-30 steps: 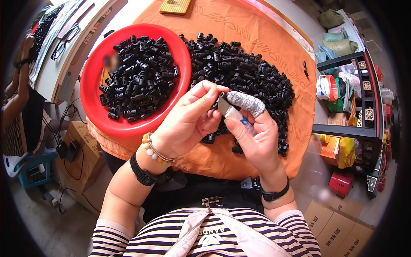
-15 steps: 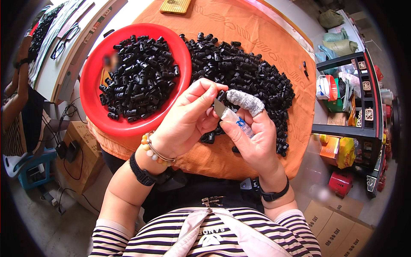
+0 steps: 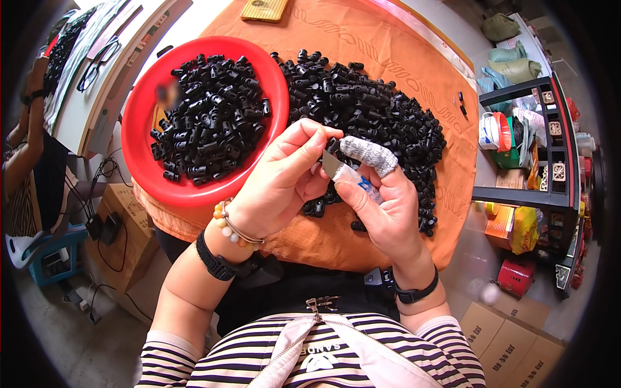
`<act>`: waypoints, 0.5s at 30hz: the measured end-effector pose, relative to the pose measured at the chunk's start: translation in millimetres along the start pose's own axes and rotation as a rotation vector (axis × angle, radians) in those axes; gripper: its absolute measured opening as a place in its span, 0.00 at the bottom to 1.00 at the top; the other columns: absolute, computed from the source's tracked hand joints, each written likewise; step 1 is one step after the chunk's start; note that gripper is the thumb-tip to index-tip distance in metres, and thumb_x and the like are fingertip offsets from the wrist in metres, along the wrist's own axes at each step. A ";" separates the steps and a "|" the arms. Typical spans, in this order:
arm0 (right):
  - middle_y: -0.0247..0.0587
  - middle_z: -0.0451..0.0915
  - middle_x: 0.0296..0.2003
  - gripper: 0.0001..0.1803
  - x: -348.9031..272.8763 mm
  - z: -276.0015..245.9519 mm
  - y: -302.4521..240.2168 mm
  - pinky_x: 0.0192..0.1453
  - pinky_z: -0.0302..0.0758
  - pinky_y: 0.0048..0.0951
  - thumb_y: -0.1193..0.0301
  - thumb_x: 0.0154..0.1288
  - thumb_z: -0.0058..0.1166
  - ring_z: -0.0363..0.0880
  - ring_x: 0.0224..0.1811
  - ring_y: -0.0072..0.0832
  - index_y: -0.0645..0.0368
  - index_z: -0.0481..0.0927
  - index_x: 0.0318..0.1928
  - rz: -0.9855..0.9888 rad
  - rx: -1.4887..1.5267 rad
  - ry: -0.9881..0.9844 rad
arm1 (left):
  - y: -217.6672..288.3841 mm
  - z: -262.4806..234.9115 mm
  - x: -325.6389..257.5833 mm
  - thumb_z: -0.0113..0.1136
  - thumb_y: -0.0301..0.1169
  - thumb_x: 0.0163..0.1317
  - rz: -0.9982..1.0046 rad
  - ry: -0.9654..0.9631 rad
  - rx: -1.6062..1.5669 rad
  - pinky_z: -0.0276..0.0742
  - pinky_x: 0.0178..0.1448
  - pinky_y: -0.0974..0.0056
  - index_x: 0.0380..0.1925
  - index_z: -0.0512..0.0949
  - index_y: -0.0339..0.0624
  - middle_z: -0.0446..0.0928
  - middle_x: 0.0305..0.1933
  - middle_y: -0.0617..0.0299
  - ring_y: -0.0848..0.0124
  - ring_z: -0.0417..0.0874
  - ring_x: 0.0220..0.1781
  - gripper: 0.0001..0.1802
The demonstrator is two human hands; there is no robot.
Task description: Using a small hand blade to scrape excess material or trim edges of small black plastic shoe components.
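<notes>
My left hand (image 3: 284,171) pinches a small black plastic part (image 3: 333,143) between thumb and forefinger; most of the part is hidden by the fingers. In my right hand (image 3: 385,204) is a knife with a short metal blade (image 3: 331,163) and a white-wrapped handle (image 3: 352,178). The blade lies right beside the left fingertips, just below the black part. A grey knitted finger cover (image 3: 370,155) sleeves my right forefinger, which reaches over toward the part. Behind both hands spreads a big heap of similar black parts (image 3: 362,97).
A red round basin (image 3: 139,149) on the left holds many black parts (image 3: 213,116). Orange cloth (image 3: 446,239) covers the table. Two loose parts (image 3: 462,103) lie near its right edge. Shelves (image 3: 527,194) and cardboard boxes (image 3: 511,343) stand right. Another person's arm (image 3: 29,123) shows far left.
Both hands stay almost in place with the part and the knife. The right hand and its covered forefinger have shifted very slightly left.
</notes>
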State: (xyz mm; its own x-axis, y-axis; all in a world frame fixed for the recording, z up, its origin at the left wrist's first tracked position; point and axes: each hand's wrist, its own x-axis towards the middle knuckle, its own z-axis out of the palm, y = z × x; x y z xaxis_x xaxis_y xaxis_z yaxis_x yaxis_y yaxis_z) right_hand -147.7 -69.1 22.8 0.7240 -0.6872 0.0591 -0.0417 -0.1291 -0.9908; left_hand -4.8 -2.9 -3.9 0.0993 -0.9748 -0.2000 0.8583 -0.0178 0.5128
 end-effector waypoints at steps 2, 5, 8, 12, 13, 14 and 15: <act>0.40 0.80 0.39 0.20 0.6 -0.6 0.1 0.44 0.72 0.19 0.77 0.60 0.55 0.75 0.40 0.16 0.65 0.69 0.53 -0.009 -0.010 -0.009 | 0.6 0.5 0.3 0.45 0.34 0.68 -0.005 0.014 0.002 0.47 0.20 0.78 0.41 0.71 0.46 0.66 0.24 0.74 0.87 0.52 0.16 0.08; 0.39 0.80 0.38 0.19 0.4 1.6 0.9 0.43 0.72 0.18 0.76 0.61 0.55 0.75 0.39 0.15 0.65 0.71 0.52 -0.010 0.000 0.016 | -0.4 -0.3 0.5 0.45 0.34 0.68 -0.001 0.027 0.001 0.47 0.20 0.78 0.42 0.71 0.46 0.66 0.23 0.74 0.87 0.52 0.16 0.08; 0.38 0.80 0.37 0.17 -0.8 -0.8 4.8 0.42 0.72 0.18 0.76 0.61 0.55 0.75 0.38 0.15 0.64 0.72 0.51 -0.010 -0.012 -0.008 | 0.2 -0.1 0.9 0.45 0.34 0.68 -0.008 0.013 0.001 0.47 0.20 0.78 0.42 0.71 0.45 0.66 0.23 0.74 0.87 0.52 0.16 0.08; 0.37 0.80 0.36 0.16 -1.7 0.0 2.9 0.41 0.72 0.17 0.76 0.60 0.55 0.74 0.37 0.15 0.64 0.73 0.49 -0.007 -0.037 0.006 | 3.9 -3.0 0.6 0.46 0.35 0.68 -0.042 -0.073 -0.052 0.60 0.25 0.80 0.42 0.72 0.45 0.69 0.24 0.73 0.87 0.64 0.21 0.09; 0.37 0.80 0.36 0.16 -2.0 -0.4 3.2 0.41 0.72 0.18 0.76 0.60 0.55 0.74 0.37 0.14 0.64 0.73 0.50 -0.008 -0.035 0.012 | 3.2 -1.5 1.0 0.46 0.35 0.68 -0.043 -0.065 -0.058 0.61 0.25 0.80 0.42 0.72 0.45 0.69 0.24 0.73 0.87 0.65 0.22 0.09; 0.37 0.80 0.36 0.17 -2.3 -0.9 3.3 0.41 0.72 0.18 0.76 0.60 0.55 0.74 0.37 0.14 0.64 0.72 0.50 -0.009 -0.033 0.017 | 2.9 -0.5 1.4 0.46 0.35 0.68 -0.043 -0.057 -0.065 0.62 0.25 0.81 0.42 0.72 0.45 0.69 0.24 0.73 0.87 0.66 0.22 0.09; 0.37 0.80 0.36 0.17 -2.0 -0.1 1.6 0.41 0.72 0.18 0.76 0.60 0.55 0.74 0.37 0.14 0.64 0.72 0.50 -0.009 -0.032 0.016 | 2.8 -1.7 1.1 0.46 0.35 0.68 -0.043 -0.056 -0.065 0.62 0.25 0.81 0.42 0.72 0.45 0.69 0.24 0.73 0.87 0.66 0.22 0.09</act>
State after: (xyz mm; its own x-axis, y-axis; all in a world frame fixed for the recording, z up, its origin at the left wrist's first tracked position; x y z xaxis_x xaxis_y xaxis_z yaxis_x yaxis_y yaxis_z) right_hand -149.3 -67.9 21.1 0.7133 -0.6974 0.0701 -0.0572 -0.1577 -0.9858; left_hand -1.5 -3.6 -4.1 0.0352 -0.9844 -0.1724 0.8921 -0.0468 0.4495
